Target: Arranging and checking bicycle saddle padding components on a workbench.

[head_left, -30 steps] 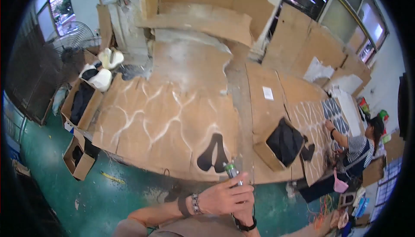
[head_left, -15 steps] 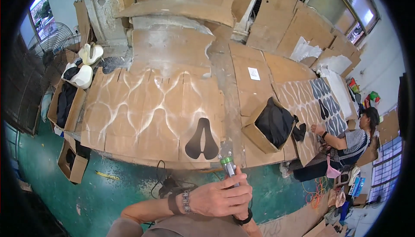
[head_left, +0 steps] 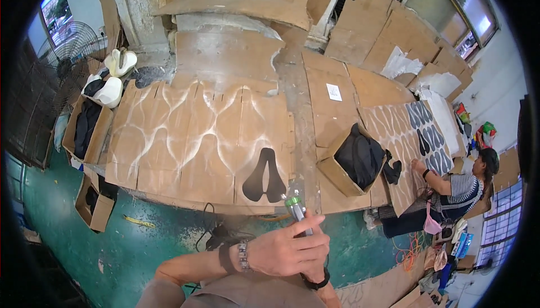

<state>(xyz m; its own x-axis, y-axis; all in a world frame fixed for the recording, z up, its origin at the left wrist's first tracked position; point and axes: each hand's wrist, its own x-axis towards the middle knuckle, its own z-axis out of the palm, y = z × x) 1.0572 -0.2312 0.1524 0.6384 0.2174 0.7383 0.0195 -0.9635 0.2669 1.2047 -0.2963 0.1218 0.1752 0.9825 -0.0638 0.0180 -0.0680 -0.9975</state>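
A spray gun with a clear cup, a green collar and a grey metal body points up and away from me at the table's front edge. My left hand, wearing a metal bracelet, lies across its lower body, with the index finger stretched out and the others bent round. Behind it my right hand, with a black wristband, grips the spray gun's lower end; most of its fingers are hidden. Just left of the cup, a dark two-lobed pad with a slit in its middle lies flat on a cardboard sheet marked with whitish outlines.
A carton of black pieces stands on the right of the table. Beyond it a co-worker reaches over a board with rows of dark pads. Cartons and white moulded shapes are at left, beside a caged fan.
My left index finger has straightened and lifted a little. The view has shifted slightly, and the spray gun's cup sits a bit higher, still beside the pad.
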